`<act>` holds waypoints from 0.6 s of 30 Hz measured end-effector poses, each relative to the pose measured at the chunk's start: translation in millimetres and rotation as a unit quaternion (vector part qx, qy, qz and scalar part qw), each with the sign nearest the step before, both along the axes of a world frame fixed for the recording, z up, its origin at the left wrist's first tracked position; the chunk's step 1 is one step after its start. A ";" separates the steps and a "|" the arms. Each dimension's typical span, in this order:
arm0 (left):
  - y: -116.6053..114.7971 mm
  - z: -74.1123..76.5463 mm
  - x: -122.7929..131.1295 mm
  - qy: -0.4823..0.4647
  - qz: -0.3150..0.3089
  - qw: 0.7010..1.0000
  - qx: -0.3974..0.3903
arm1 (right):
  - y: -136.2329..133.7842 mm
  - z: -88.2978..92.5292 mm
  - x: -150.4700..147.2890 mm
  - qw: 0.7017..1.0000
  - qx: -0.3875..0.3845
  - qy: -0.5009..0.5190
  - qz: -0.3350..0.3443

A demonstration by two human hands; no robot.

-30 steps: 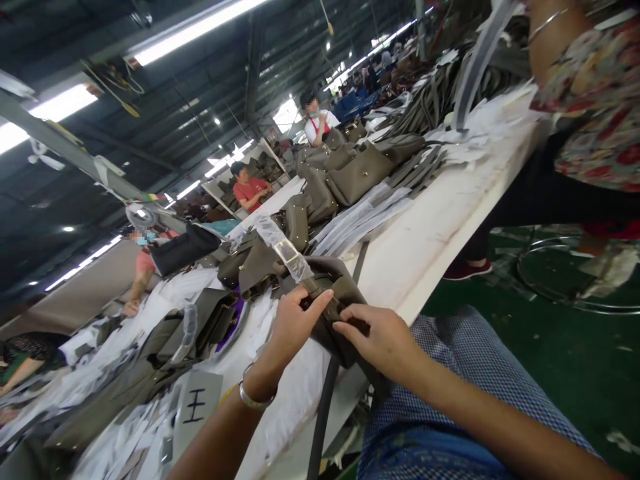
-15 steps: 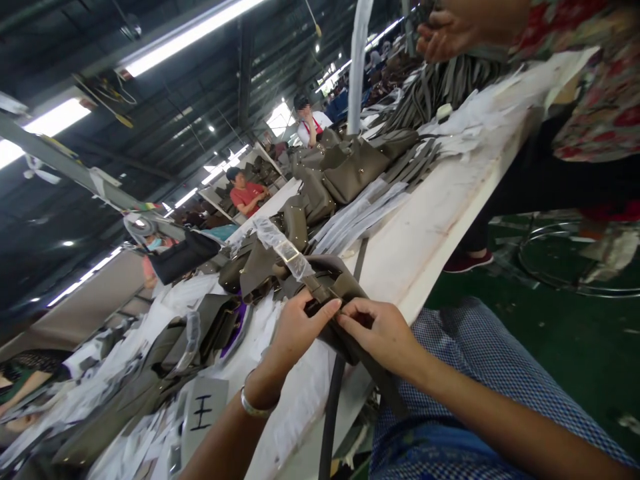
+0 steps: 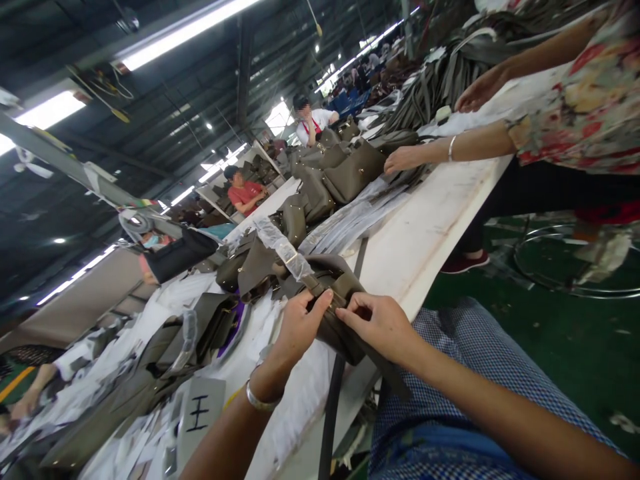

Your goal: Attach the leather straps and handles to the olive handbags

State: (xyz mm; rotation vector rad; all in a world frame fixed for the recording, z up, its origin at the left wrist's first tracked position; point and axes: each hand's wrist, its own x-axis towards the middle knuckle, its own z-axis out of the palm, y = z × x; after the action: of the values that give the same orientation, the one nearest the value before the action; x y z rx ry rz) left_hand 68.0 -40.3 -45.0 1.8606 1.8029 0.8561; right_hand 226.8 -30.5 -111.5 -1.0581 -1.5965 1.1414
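A dark olive leather handbag (image 3: 336, 268) sits at the table's edge in front of me. Its strap (image 3: 315, 285) runs up and away to a stretch wrapped in clear plastic (image 3: 283, 245). My left hand (image 3: 300, 327) is closed on this strap, thumb on top and fingers curled behind it. From the other side, my right hand (image 3: 380, 327) pinches at the same strap with thumb and forefinger. The small part between the fingertips is too small to make out. One loose strap end hangs over my lap below the right hand.
More olive bags (image 3: 353, 170) are piled farther along the white table (image 3: 415, 247). At right a co-worker's hand (image 3: 400, 159) reaches over wrapped straps. A grey card (image 3: 200, 407) marked "H" lies at left, among bag parts and white paper.
The co-worker's arms at right have come down and across to the straps and bags on the table. My hands stay at the handbag's strap, with slight shifts of the fingers.
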 end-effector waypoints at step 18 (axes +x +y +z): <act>-32.8 -12.0 -26.6 0.031 0.063 0.995 0.069 | 171.9 -21.9 -47.2 0.925 0.209 -0.284 0.141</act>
State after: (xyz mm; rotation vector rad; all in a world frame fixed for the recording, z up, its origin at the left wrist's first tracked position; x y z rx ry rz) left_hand 41.4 -73.0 -57.0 1.8921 1.9622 1.0021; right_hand 179.7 141.4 -133.3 -0.9325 -2.3850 0.6327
